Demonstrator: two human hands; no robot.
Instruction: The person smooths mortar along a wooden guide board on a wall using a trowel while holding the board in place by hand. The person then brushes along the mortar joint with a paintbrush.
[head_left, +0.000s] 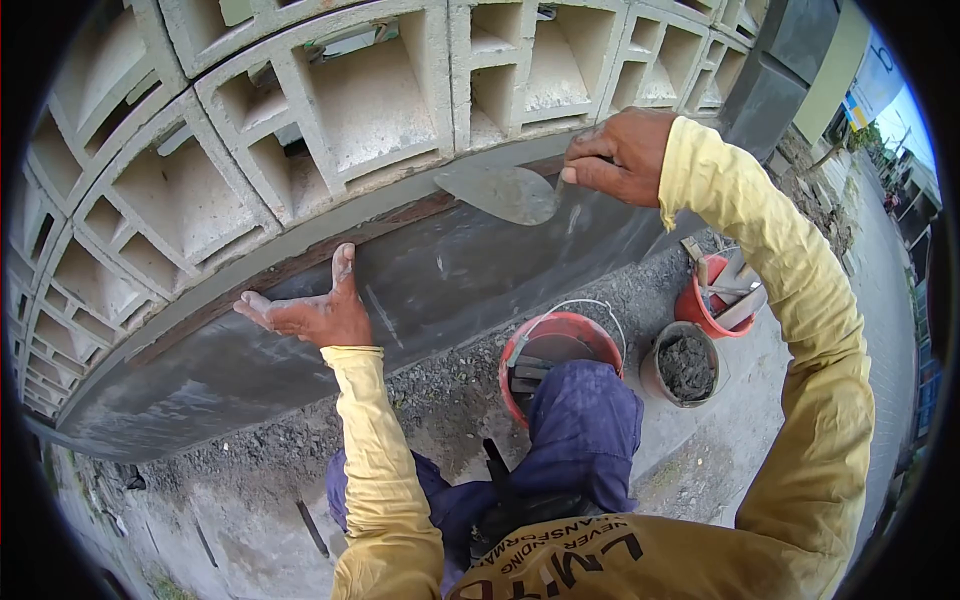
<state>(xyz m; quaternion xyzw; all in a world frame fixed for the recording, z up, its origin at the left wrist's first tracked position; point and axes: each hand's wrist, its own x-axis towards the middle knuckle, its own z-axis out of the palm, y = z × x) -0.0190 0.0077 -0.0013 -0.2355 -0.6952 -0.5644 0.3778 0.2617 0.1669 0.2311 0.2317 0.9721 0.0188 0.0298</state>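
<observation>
My right hand (622, 157) is closed around the handle of a pointing trowel (510, 196). Its leaf-shaped metal blade points left, over the ledge just under the breeze blocks (375, 100), and has grey smears on it. Lower and to the left, my left hand (318, 312) is spread, thumb up and fingers reaching left, at a long wooden strip (400, 217) that runs along the top of the wall. Dusty grey residue coats its fingers. Below the strip, the dark grey plastered wall (460, 265) shows pale streaks.
By my knees stands a red bucket (507, 375) with a wire handle. Right of it are a bucket of wet mortar (686, 366) and another red bucket (688, 305) holding tools. Gravel (420, 385) lies along the wall base. A grey pillar (775, 80) rises at the right.
</observation>
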